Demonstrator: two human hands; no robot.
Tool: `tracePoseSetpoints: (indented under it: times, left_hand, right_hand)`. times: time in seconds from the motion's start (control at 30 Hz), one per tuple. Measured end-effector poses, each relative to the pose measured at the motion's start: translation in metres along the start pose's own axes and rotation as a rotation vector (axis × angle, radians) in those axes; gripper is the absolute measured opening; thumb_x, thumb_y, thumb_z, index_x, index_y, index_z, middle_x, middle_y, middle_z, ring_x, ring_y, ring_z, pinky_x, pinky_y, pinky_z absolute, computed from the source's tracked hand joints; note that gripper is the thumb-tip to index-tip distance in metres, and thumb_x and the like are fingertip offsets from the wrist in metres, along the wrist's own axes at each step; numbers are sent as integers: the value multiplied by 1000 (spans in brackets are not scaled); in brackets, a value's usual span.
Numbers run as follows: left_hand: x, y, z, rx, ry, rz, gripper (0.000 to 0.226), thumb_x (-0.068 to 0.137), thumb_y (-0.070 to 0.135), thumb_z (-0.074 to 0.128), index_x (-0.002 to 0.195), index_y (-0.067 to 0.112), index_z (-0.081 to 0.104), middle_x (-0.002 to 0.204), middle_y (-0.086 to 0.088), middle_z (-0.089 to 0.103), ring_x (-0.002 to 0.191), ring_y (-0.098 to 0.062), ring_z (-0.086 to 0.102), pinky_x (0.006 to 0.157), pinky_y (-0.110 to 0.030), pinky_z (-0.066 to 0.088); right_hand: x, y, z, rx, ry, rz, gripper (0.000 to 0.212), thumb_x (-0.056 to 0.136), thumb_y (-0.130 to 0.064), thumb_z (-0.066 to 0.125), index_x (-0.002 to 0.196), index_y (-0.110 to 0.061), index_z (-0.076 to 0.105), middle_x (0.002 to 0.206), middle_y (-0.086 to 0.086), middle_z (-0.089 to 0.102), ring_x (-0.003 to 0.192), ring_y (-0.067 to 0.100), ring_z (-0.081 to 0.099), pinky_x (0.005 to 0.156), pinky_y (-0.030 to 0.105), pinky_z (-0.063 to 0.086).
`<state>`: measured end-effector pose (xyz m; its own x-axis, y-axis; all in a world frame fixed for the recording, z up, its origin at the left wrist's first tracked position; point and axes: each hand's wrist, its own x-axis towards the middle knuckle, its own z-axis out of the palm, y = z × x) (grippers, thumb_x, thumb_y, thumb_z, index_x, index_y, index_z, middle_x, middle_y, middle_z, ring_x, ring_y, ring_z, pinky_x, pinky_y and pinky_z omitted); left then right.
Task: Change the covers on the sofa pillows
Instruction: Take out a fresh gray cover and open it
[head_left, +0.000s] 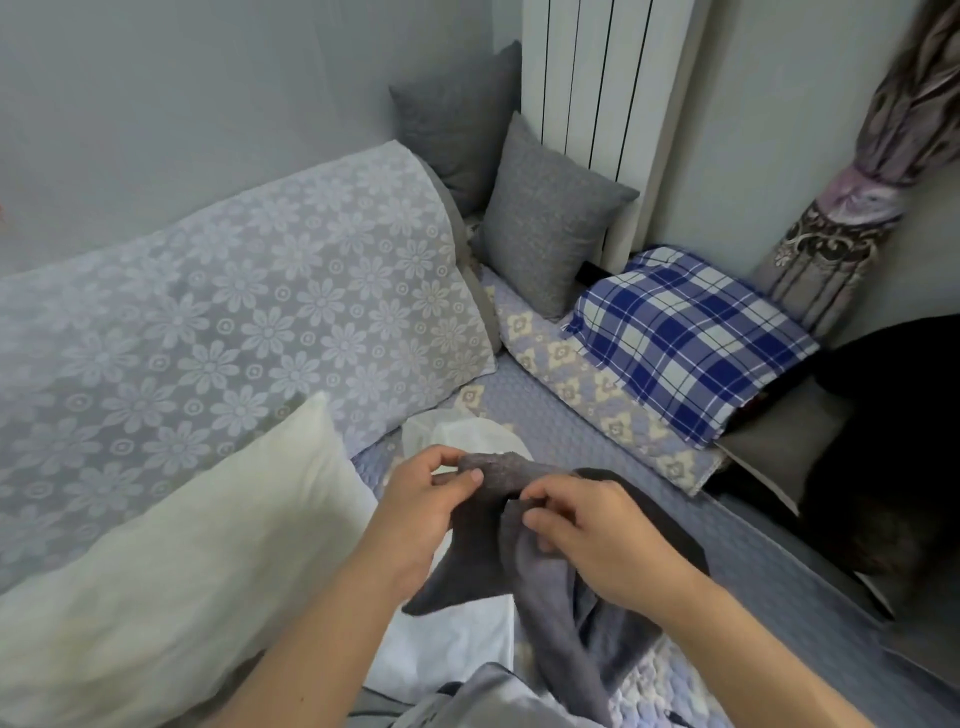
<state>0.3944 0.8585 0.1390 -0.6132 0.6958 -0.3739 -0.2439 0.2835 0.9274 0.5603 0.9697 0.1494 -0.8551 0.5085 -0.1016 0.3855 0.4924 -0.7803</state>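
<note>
A limp grey pillow cover (480, 540) hangs between both hands over the sofa seat. My left hand (423, 506) pinches its top edge with thumb and fingers. My right hand (592, 535) grips the bunched fabric just to the right, fingers curled into it. A bare cream pillow insert (171, 561) leans against the sofa back at the lower left. Two grey covered pillows (540, 218) stand in the far corner, and a blue plaid pillow (685, 338) lies on the right arm of the sofa.
A floral lace throw (234, 312) drapes the sofa back. White cloth (457, 639) lies on the seat under my hands. A white radiator (597, 78) stands behind the corner pillows, a tied curtain (852, 208) hangs at the right, and dark items (883, 441) sit beside the sofa.
</note>
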Motion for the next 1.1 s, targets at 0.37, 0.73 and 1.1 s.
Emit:
tracePoseSetpoints:
  times: [0.37, 0.73, 1.1]
  left_hand:
    - [-18, 8, 12, 218, -326, 112, 23, 97, 7, 61, 114, 22, 67, 105, -5, 75, 104, -17, 70, 98, -36, 53]
    - [-7, 44, -46, 339, -1, 387, 31, 83, -22, 58, 89, 8, 65, 73, 6, 69, 67, -4, 61, 65, -10, 45]
    - [32, 1, -69, 469, 335, 210, 27, 83, -7, 65, 84, 20, 65, 80, -3, 69, 76, -20, 61, 69, -30, 44]
  right_hand:
    - [10, 2, 10, 8, 302, -64, 16, 93, -33, 68, 78, -27, 65, 70, -11, 62, 72, 8, 59, 62, 18, 42]
    - [-17, 72, -20, -868, -280, -142, 5, 94, -29, 50, 92, -29, 54, 87, -11, 62, 96, 18, 55, 120, 49, 16]
    - [-12, 64, -54, -418, 202, -176, 60, 95, -67, 38, 80, -22, 74, 111, -11, 64, 104, 5, 57, 91, 29, 50]
